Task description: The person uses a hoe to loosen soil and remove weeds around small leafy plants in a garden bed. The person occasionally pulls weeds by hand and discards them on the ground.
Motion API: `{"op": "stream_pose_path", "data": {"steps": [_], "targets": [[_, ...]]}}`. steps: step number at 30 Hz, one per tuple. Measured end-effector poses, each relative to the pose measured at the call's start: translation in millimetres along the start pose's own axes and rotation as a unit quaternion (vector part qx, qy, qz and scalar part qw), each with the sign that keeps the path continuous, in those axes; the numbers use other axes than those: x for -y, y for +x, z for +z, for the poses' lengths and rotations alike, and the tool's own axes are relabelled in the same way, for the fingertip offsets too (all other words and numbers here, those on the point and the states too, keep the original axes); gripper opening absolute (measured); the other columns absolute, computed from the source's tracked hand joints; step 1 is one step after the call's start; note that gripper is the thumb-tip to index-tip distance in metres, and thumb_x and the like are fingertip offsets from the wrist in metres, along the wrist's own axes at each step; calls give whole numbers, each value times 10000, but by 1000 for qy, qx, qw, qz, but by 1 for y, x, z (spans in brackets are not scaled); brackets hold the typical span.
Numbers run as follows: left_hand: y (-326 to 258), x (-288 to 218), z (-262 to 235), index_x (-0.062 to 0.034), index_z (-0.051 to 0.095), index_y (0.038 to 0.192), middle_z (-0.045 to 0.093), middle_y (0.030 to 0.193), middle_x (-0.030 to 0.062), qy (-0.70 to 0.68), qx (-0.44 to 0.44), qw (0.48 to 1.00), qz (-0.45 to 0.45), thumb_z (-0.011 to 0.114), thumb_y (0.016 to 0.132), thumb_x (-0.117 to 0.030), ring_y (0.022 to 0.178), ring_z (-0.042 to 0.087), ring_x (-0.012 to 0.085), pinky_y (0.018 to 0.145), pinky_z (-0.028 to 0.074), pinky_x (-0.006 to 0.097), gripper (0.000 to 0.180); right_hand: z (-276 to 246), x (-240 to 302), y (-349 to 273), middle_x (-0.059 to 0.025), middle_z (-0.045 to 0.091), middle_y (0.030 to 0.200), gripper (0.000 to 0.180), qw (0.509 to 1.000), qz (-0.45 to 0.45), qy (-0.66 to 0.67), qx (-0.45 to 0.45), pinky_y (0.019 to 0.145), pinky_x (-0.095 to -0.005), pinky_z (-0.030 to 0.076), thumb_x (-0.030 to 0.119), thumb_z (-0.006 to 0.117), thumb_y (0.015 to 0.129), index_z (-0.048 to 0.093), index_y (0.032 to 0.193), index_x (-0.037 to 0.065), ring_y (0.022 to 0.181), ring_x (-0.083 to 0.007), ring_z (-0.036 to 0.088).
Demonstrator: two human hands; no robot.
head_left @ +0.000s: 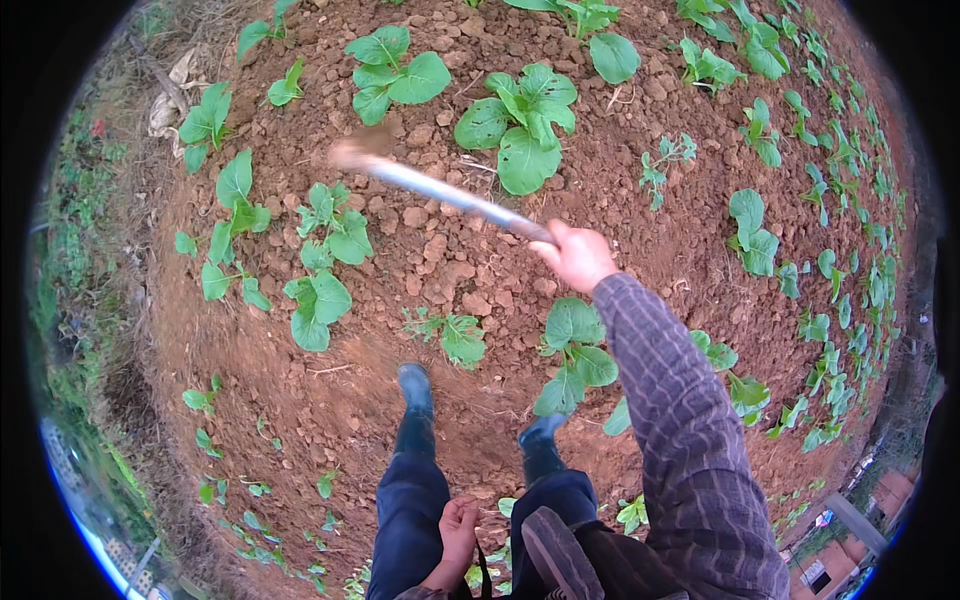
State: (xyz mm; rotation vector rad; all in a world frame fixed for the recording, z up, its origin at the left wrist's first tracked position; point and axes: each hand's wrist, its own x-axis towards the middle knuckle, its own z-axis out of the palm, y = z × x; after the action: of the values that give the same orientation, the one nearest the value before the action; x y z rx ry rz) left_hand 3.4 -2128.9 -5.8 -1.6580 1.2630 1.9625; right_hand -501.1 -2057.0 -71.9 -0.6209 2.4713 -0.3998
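The person stands on a bed of reddish-brown clodded soil [440,260], seen from above, with both dark rubber boots [413,385] planted among young leafy plants. The right hand [578,256] is stretched forward at the end of a plaid sleeve [680,420] and is closed around the near end of a long-handled hoe [440,190]. The handle runs up and to the left from the fist, held above the ground; its far end, blurred, sits over the soil between two of the seedlings, and the shape of the head cannot be made out. The left hand [458,525] hangs low by the person's thigh, fingers curled loosely inward against the dark trousers; whether it grips anything cannot be told.

A large broad-leaved green plant [520,125] grows just beyond the handle, another [395,70] to its left, and a smaller one [575,350] lies just beneath the right forearm. Rows of similar seedlings [800,200] run along the right side of the bed. Weedy grass [75,260] borders the left edge.
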Motion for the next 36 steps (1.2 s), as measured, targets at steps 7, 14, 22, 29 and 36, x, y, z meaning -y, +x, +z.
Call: {"op": "stream_pose_path", "data": {"steps": [7, 14, 22, 29, 36], "targets": [[-12, 33, 22, -5, 567, 1097, 610, 773, 38, -23, -10, 1000, -5, 577, 943, -79, 667, 549, 88, 634, 449, 219, 171, -8, -107, -53, -176, 670, 766, 446, 993, 78, -84, 12, 699, -490, 513, 511, 533, 925, 594, 969, 72, 763, -373, 667], [-13, 33, 37, -9, 576, 1082, 612, 755, 33, -17, 2, 1000, -18, 569, 944, -79, 653, 547, 82, 614, 435, 208, 155, -33, -12, -69, -125, 630, 673, 376, 977, -180, 64, -99, 574, -424, 516, 464, 599, 911, 548, 892, 92, 628, -325, 648], [-8, 26, 27, -22, 578, 1062, 627, 770, 38, -13, -15, 1000, 11, 576, 944, -82, 647, 559, 86, 611, 442, 215, 133, 25, -136, -103, -159, 666, 732, 440, 991, 80, -100, 44, 653, -475, 520, 517, 552, 917, 593, 974, 82, 718, -366, 664], [-9, 23, 15, -12, 579, 1100, 609, 777, 26, -8, 19, 999, -25, 579, 943, -93, 663, 540, 80, 624, 444, 216, 177, 14, -104, -164, -69, 574, 633, 396, 975, 136, 175, -30, 536, -374, 426, 441, 560, 955, 587, 958, 46, 557, -243, 562], [0, -1, -18, -16, 580, 1090, 627, 792, 32, -24, 24, 999, -10, 592, 944, -105, 670, 547, 70, 626, 443, 209, 171, 89, 69, -169, 45, 397, 556, 339, 648, 269, 670, -242, 319, -239, 266, 374, 434, 1027, 423, 797, 125, 404, -61, 335]]}}
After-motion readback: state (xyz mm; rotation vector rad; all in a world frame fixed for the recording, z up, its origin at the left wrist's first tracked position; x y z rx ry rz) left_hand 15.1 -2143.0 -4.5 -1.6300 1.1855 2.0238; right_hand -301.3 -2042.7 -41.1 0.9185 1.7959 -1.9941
